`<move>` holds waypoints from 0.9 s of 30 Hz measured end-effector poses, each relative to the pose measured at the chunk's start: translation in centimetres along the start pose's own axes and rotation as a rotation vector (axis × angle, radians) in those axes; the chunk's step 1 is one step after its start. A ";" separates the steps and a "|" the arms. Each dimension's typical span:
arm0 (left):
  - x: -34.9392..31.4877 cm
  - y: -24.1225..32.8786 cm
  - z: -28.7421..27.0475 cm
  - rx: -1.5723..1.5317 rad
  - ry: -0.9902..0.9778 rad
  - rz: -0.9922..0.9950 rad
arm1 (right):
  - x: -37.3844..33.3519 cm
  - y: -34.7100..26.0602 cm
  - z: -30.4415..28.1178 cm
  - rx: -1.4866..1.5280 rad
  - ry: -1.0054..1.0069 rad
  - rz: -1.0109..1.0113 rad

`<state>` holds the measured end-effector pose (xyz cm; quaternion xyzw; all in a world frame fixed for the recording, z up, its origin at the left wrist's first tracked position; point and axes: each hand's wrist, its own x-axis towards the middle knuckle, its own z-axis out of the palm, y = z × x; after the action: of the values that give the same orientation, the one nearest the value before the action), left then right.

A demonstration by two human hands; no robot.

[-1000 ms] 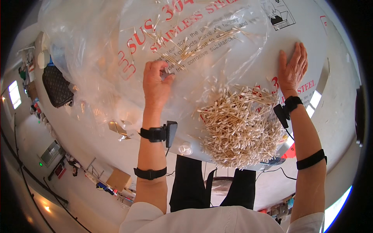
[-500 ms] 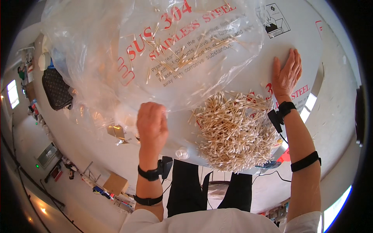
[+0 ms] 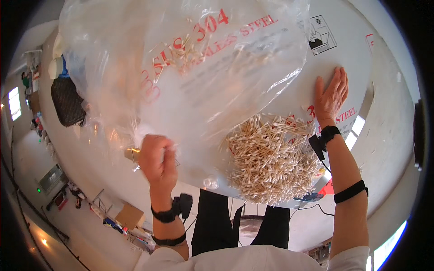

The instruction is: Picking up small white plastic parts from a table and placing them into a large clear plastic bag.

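My left hand [image 3: 157,159] is closed on the near edge of a large clear plastic bag [image 3: 113,86], pulling its film taut. Inside the bag, or beneath its film, loose cotton swabs [image 3: 185,56] lie scattered at the far side; motion blurs some of them. A big heap of cotton swabs [image 3: 271,158] rests at the near edge of the film-covered table [image 3: 348,67], between my two arms. My right hand [image 3: 331,97] lies flat on the tabletop beyond the heap, fingers stretched out, holding nothing.
Close to the near table edge sits a small round clear plastic piece [image 3: 210,182]. A shiny gold-coloured object [image 3: 133,154] lies beside my left hand. Farther left is a dark brown bag [image 3: 67,102]. Something red [image 3: 326,187] shows by the heap's right side.
My left hand has moved left and a little nearer, drawing the plastic bag with it. The swabs under the film have shifted. My right hand stays flat in about the same place.
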<state>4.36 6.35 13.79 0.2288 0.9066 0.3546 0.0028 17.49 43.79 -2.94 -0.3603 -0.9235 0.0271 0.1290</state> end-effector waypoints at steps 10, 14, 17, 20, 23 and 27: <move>2.5 0.8 1.8 0.269 -0.652 0.075 | -0.1 -0.1 0.4 0.018 0.031 -0.022; 4.5 0.9 5.1 0.178 -0.516 -0.037 | -0.1 0.1 0.5 0.007 0.028 -0.010; 7.5 -3.5 7.2 0.134 -0.269 -0.216 | 0.0 0.3 0.5 -0.010 0.030 -0.006; 10.1 -9.7 8.5 0.194 -0.138 -0.303 | 0.1 -0.3 0.7 -0.001 0.035 -0.017; 11.6 -9.4 10.8 0.268 -0.088 -0.444 | 0.0 0.2 0.6 0.012 0.051 -0.045; 11.6 -11.0 11.7 0.146 -0.066 -0.457 | 0.2 0.0 0.5 0.011 0.058 -0.055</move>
<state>-8.56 11.58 -0.19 0.0289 0.9575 0.2706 0.0958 17.24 43.90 -3.40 -0.3344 -0.9288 0.0180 0.1585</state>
